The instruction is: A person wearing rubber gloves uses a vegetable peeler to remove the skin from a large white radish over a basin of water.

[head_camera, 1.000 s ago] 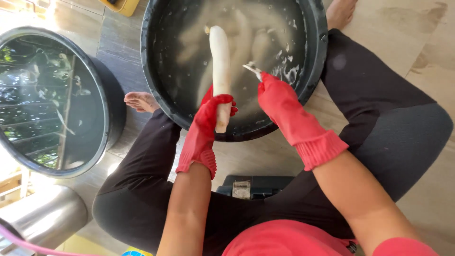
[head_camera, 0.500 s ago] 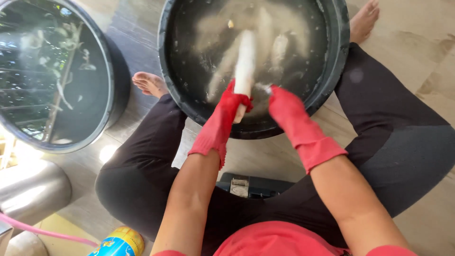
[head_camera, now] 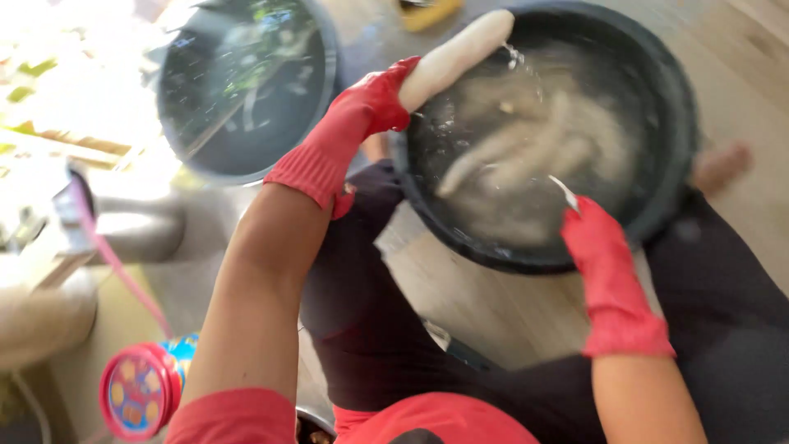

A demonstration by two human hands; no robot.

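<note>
White radish (head_camera: 457, 56): now lifted clear of water, held over left rim of black basin (head_camera: 674, 156); half a second ago it stood upright in basin centre. Dripping.
Left hand (head_camera: 362, 111), red glove: fingers clamped on radish lower end.
Right hand (head_camera: 593, 238), red glove: fingers closed on small blade (head_camera: 564, 191), now apart from radish, above water.
More pale radishes (head_camera: 526, 148) submerged in cloudy water.
Second basin (head_camera: 246, 90) to left, on floor.
Judgement: this radish finished, moving out of wash basin.
</note>
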